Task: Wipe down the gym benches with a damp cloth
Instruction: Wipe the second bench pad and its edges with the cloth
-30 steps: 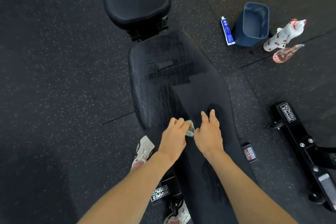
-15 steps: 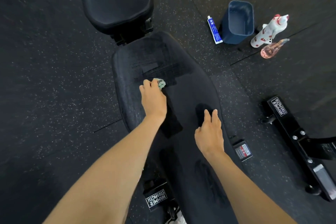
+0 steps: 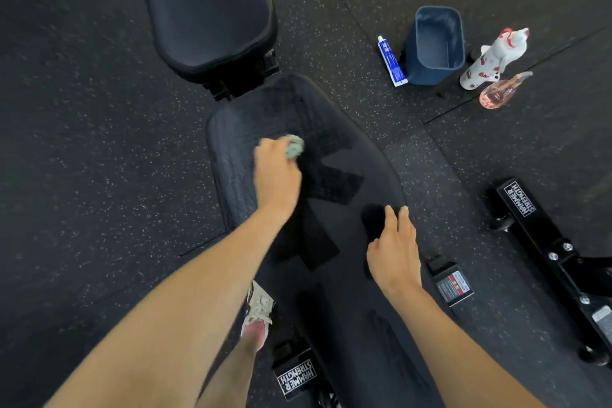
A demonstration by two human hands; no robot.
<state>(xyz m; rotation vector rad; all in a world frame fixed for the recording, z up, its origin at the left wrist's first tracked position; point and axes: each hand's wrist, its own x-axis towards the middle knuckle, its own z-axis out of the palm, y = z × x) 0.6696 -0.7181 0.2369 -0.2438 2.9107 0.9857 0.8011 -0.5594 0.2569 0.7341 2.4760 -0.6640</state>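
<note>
- black speckled rubber floor (image 3: 82, 142) all round, with tile seams at 2 o'clock.
- bench back pad (image 3: 347, 291) runs from centre to 6 o'clock, marked with darker wipe streaks; seat pad (image 3: 205, 10) at 12.
- left hand (image 3: 276, 172) grips a bunched green cloth (image 3: 294, 146) on the pad's upper end.
- right hand (image 3: 394, 248) lies flat on the pad, fingers straight, at 4 o'clock.
- blue bin (image 3: 433, 46) and tube (image 3: 391, 61) at 2 o'clock.

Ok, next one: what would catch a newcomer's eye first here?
Two bare arms reach onto the black bench pad in the middle: the left hand grips a green cloth near the pad's far end, among dark wipe streaks, while the right hand rests flat near its right edge. At upper right on the floor sit a blue bin, a white patterned bottle and a pink spray bottle, with a blue tube lying beside the bin.
</note>
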